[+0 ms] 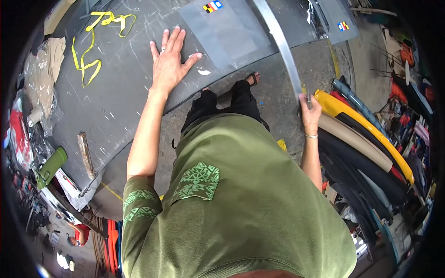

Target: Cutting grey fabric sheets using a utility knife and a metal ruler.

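Observation:
My left hand (170, 62) lies flat on the dark grey tabletop (125, 106), fingers spread, with a ring on one finger. Just right of it is a translucent grey sheet (227, 39) bearing a small patch of coloured flags (212, 6). My right hand (310, 113), off the table's near edge, is closed around the near end of a long metal straightedge (280, 41). The bar reaches away over the table, across the sheet's right side. A loose, curling yellow tape (87, 62) rests left of my left hand.
A second grey sheet (340, 28) with a flag patch hangs over the right edge. Fabric rolls, one yellow (366, 127) and one beige (357, 141), lie to my right. A wooden stick (85, 155) and crumpled plastic (39, 78) are at left. Another person (81, 234) is at lower left.

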{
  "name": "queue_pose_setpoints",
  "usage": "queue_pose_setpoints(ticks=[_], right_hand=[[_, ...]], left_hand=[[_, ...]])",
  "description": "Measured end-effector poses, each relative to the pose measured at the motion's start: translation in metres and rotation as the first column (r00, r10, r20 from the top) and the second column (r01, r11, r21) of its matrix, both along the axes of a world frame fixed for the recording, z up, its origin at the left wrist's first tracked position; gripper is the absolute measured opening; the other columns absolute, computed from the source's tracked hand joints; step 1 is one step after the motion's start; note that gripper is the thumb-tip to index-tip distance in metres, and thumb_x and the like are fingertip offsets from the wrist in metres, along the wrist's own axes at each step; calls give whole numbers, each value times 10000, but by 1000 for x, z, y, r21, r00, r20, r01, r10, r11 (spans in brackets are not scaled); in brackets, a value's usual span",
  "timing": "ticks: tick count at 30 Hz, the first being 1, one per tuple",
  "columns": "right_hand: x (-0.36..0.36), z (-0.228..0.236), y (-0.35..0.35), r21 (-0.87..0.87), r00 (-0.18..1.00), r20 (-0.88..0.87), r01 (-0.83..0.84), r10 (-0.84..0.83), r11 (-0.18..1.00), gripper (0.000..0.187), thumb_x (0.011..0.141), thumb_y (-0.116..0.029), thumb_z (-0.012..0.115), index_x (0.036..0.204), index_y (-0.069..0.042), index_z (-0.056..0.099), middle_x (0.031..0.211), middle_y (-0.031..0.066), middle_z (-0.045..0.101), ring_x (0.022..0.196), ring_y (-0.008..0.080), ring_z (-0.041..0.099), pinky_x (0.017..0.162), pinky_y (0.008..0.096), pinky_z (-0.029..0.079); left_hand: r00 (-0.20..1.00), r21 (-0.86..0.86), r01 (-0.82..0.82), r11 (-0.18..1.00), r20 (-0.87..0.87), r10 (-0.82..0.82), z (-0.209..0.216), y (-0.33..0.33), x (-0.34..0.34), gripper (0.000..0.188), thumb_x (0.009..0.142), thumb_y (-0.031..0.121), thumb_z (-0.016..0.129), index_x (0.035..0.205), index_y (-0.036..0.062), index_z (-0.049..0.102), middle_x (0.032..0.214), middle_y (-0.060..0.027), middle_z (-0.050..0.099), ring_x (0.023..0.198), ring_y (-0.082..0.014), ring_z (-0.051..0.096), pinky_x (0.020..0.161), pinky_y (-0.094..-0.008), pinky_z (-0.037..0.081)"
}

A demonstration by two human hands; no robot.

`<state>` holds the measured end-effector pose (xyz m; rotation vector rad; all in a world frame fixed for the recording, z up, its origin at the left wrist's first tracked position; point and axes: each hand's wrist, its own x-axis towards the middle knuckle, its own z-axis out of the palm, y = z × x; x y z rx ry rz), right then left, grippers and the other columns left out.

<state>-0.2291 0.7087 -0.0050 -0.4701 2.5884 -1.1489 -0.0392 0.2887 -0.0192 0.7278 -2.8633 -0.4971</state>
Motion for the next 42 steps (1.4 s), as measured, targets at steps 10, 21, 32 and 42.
queue_pose_setpoints(ticks=[10,21,32,42], right_hand=[[46,-6,-69,-145,973,227,2,31,989,328,964,-248,743,784,-18,594,692,-63,448,682,53,399,597,264,362],[38,-28,-65,-88,994,91,-49,57,995,461,910,-286,803,713,-27,477,602,-11,299,595,83,291,501,313,266],[61,1,-115,102,965,228,-156,129,982,330,904,-346,784,852,-52,645,620,135,553,536,238,534,547,376,455],[57,3,-134,132,948,261,-225,185,965,332,906,-352,767,837,-62,619,635,150,593,602,361,628,571,428,488]], left_hand=[[998,0,-17,1000,-60,17,-5,17,-31,897,872,655,683,1526,78,473,1628,-80,400,1548,-340,268,1242,-634,131],[996,-25,-29,999,-85,26,-7,19,-31,917,831,683,713,1489,78,511,1596,-91,434,1539,-335,286,1240,-630,134],[997,16,-4,1000,-81,6,-2,22,-32,944,830,648,741,1473,4,491,1589,-168,406,1531,-354,294,1249,-603,167],[976,31,20,999,-217,-13,-1,-3,-61,683,1017,455,594,1501,4,424,1588,-210,383,1515,-380,311,1249,-571,200]])
